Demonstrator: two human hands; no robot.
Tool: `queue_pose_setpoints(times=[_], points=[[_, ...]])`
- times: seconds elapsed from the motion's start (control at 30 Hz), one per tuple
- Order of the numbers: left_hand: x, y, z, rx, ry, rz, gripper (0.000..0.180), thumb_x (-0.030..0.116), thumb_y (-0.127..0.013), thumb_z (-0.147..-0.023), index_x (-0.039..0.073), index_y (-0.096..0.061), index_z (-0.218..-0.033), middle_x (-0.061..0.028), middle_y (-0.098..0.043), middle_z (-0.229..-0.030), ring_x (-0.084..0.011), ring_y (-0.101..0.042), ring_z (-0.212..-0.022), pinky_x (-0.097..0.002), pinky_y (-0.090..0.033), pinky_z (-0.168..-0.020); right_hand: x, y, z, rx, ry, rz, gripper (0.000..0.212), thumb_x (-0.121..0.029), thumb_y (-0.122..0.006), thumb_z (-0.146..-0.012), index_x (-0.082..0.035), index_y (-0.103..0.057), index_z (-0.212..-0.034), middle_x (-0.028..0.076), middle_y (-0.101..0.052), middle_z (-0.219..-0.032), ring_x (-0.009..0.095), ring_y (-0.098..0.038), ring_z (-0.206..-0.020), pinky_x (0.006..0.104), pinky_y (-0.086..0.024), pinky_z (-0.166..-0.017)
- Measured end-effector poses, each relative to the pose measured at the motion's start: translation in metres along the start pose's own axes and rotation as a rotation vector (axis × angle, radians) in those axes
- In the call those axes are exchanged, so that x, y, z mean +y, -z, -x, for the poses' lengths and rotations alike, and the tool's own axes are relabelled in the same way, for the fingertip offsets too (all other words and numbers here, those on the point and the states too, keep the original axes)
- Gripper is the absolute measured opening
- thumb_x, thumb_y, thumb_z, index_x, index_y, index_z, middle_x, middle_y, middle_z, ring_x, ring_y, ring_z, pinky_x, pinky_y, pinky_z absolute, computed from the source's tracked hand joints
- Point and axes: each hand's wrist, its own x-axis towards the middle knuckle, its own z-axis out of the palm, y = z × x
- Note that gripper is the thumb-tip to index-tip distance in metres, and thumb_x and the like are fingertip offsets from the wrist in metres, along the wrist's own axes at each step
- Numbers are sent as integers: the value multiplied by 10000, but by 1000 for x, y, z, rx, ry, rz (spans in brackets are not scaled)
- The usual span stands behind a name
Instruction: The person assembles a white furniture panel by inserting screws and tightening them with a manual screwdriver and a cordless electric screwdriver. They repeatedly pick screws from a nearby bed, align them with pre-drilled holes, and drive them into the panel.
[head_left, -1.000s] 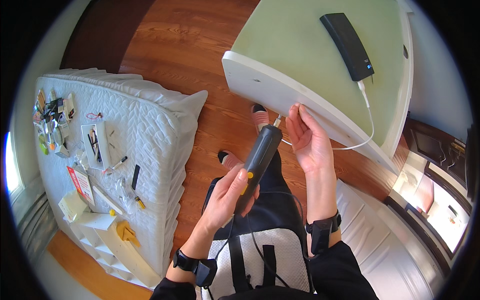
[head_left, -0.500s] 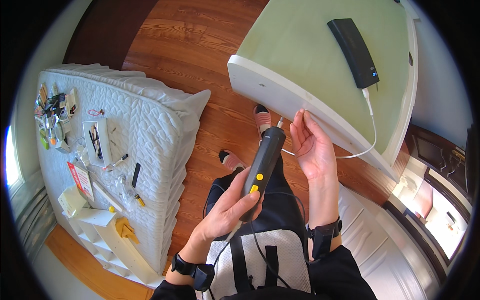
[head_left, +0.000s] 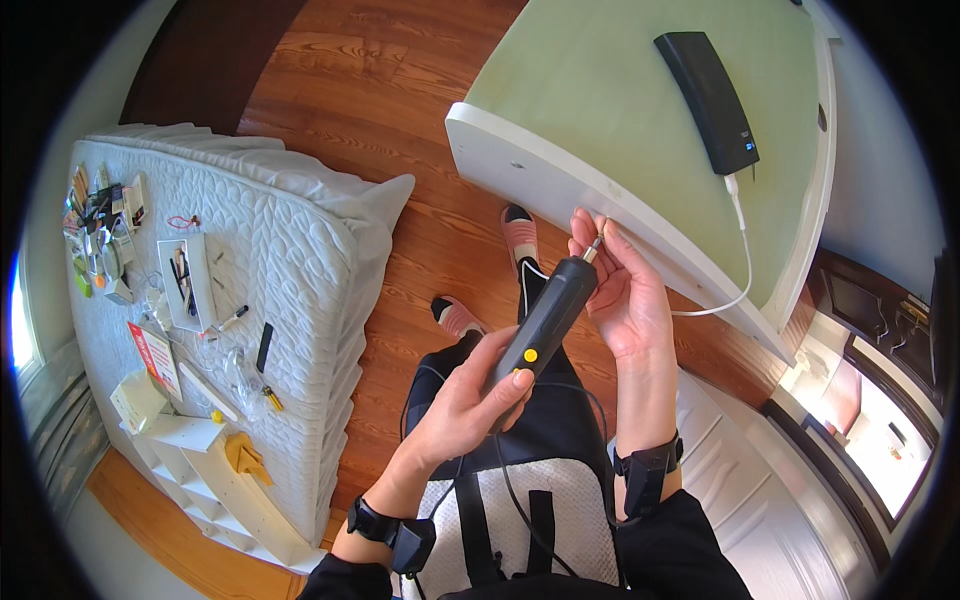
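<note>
Fingers (head_left: 500, 401) of the left hand (head_left: 453, 413) wrap a black screwdriver (head_left: 557, 315). Right hand (head_left: 637, 312) fingers curl beside its metal bit (head_left: 592, 252); I cannot tell whether they grip it.

You are getting no readable words or numbers: on the mattress (head_left: 290, 270), a red-and-white leaflet (head_left: 154, 357) is showing print too small to make out; on the desk (head_left: 590, 90), a black power bank (head_left: 708, 105) is glowing with a blurred blue indicator (head_left: 749, 146).

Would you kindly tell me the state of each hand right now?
Left hand: closed around the screwdriver.
Right hand: loosely curled by the bit; whether it grips anything cannot be told.
</note>
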Motion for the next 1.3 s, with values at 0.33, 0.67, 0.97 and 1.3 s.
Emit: queue_pose_setpoints(times=[0.33,0.67,0.97,1.3], points=[[-5,2,-3,19,-26,-89,501,269,-572,-975,-8,-389,-1350,-17,-517,-790,-70,-497,-609,-217,-398,-545,0,0,-1,23,10,19,224,-124,-680,-880,-48,-637,-1087,121,-682,-1101,180,-668,-980,296,-542,-839],[-1,-10,-20,72,168,157,390,325,-570,-975,-26,-506,-1133,-36,-548,-686,-91,-514,-458,-215,-368,-399,0,0,-2,8,10,8,233,-109,-666,-889,-19,-625,-1100,127,-661,-1135,185,-638,-1059,314,-521,-933],[-2,-10,-21,81,136,139,344,282,-585,-967,-28,-515,-1096,-31,-539,-660,-84,-497,-430,-211,-351,-380,0,0,-1,29,6,1,233,-114,-672,-886,0,-631,-1085,122,-652,-1137,189,-628,-1068,334,-524,-948],[-2,-15,-20,77,134,123,316,256,-569,-973,-33,-508,-1087,-29,-536,-674,-79,-498,-433,-210,-349,-381,4,2,9,-130,-2,79,477,-292,-578,-957,65,-515,-1267,188,-538,-1319,258,-524,-1235,400,-405,-1091]])
